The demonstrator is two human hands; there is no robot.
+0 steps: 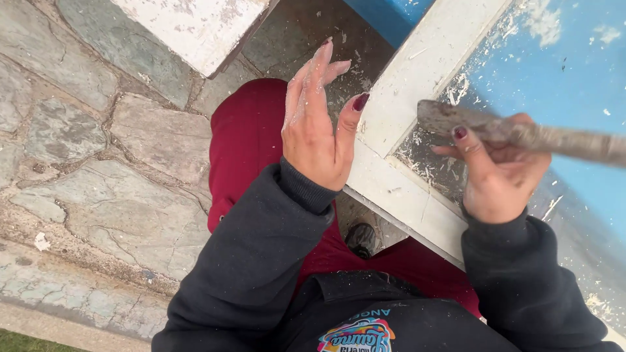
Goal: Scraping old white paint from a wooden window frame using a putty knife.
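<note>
Two hands show in the head view, both w/ dark sleeves and dark red nails.

Left hand point(317, 124): open, fingers straight and held together, thumb spread, dusted w/ white powder. Holds nothing. It hovers just left of the white frame point(417, 85), thumb tip right beside the frame's outer edge; can't tell if it touches.

Right hand point(499, 173): closed round a scraper tool point(521, 130), thumb and fingers wrapped on the middle of the shaft. Tool is grey, crusted w/ old paint, lying nearly level; blunt blade end points left, over the inner edge of the white frame, handle runs off twd the right edge of view, blurred.

Frame belongs to a door or window panel w/ a blue painted surface point(561, 58) inside it. Paint flakes and bare grey patches lie along the frame's inner edge near the tool's blade end, more flakes at the panel's upper part.

Below the hands: red trousers point(248, 130), knee bent up by the left hand; a dark shoe point(360, 238) under the frame's lower edge. Stone paving point(98, 143) fills the left side, w/ a chipped white slab point(195, 26) at the top.
</note>
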